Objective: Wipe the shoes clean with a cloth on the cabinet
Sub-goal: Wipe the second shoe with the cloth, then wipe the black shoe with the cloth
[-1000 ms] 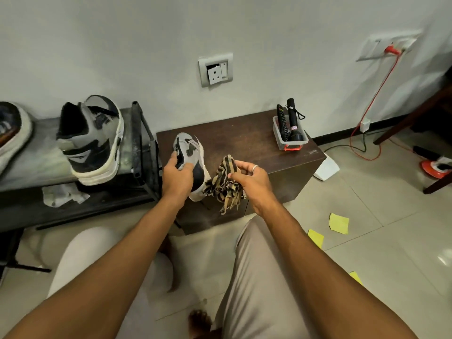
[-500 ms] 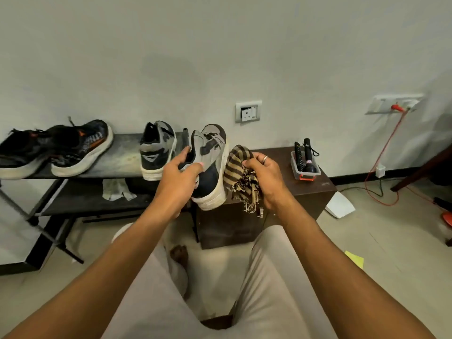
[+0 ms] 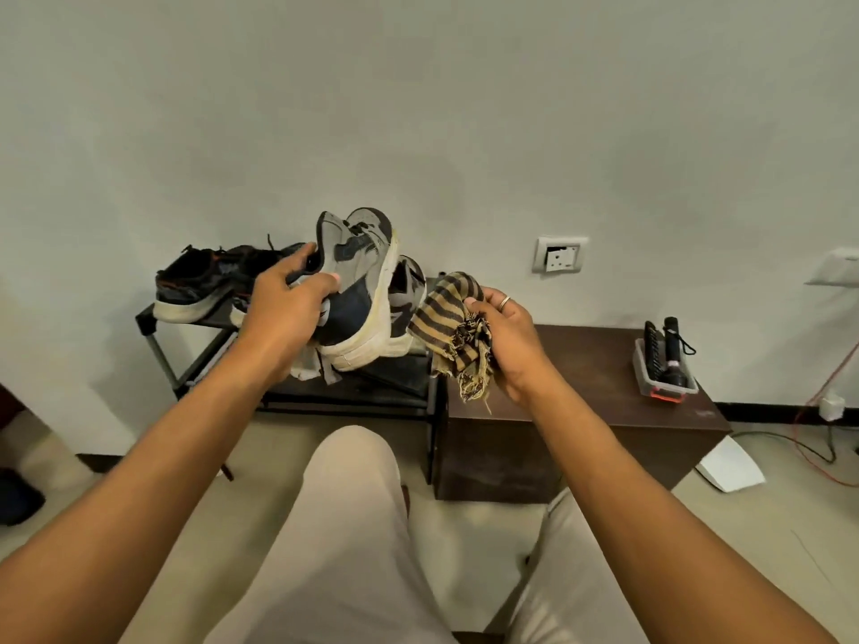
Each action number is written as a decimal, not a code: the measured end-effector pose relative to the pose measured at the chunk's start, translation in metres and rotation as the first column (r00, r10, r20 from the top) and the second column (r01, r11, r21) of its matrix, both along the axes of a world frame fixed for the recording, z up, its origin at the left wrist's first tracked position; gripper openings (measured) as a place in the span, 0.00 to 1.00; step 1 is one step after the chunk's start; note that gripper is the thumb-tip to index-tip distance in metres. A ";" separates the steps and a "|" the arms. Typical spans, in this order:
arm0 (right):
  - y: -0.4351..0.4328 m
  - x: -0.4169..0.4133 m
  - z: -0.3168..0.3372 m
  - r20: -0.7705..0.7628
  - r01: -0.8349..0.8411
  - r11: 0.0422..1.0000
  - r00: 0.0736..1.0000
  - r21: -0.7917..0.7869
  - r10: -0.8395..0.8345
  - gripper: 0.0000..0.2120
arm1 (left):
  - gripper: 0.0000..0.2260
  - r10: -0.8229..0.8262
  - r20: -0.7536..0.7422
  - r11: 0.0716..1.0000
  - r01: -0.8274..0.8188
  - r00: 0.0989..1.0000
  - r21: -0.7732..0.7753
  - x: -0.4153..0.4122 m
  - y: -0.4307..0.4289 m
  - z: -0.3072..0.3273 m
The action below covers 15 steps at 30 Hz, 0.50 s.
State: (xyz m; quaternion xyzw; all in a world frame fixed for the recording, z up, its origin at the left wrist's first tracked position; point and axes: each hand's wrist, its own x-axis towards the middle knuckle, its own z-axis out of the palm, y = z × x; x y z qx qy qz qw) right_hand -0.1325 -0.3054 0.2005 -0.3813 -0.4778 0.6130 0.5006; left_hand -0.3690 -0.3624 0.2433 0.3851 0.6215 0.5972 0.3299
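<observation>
Grey-and-navy sneaker with an off-white rubber sole (image 3: 358,290) is up in the air, toe pointing at the ceiling and sole facing right. It is in front of the rack and left of the cabinet, not resting on either. The left hand (image 3: 288,313) has it by the heel end, fingers hooked over the collar and thumb pressed flat on the grey side panel. That is a firm grip.

Over to the right hand (image 3: 506,346), ring on one finger. It is clenched round a bunched brown-and-tan striped cloth with frayed edges (image 3: 453,332). The cloth sits just beside the sneaker's sole, though I cannot tell whether they touch.

Behind the hands, starting far left, is a black metal shoe rack (image 3: 153,323). A pair of black sneakers with orange trim (image 3: 209,281) is on its top shelf. A second grey-and-navy sneaker (image 3: 409,295) peeks out behind the held one. Butted against the rack is the dark brown wooden cabinet (image 3: 604,378). Near its right end stands a clear plastic tray with a red clip (image 3: 664,385), holding a black remote and a black torch.

On the pale wall above is a white wall socket (image 3: 560,260), and a red cable (image 3: 832,383) runs down at the far right. Beige trousers (image 3: 353,527) fill the foreground over a light tiled floor.
</observation>
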 end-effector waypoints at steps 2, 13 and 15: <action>0.006 -0.010 -0.001 -0.001 -0.015 1.000 1.000 -0.009 0.015 0.10 | 0.27 0.023 -0.047 1.000 -0.024 0.999 -0.014 -0.023 0.009 -0.004; 0.056 -0.038 -0.022 0.024 0.018 0.999 1.000 -0.048 -0.016 0.10 | 0.27 -0.017 -0.316 0.991 -0.026 0.949 -0.131 -0.069 0.108 -0.054; 0.066 -0.037 -0.028 0.029 0.035 0.997 0.999 -0.065 -0.033 0.09 | 0.27 -0.029 -0.355 0.989 -0.025 0.935 -0.145 -0.070 0.131 -0.063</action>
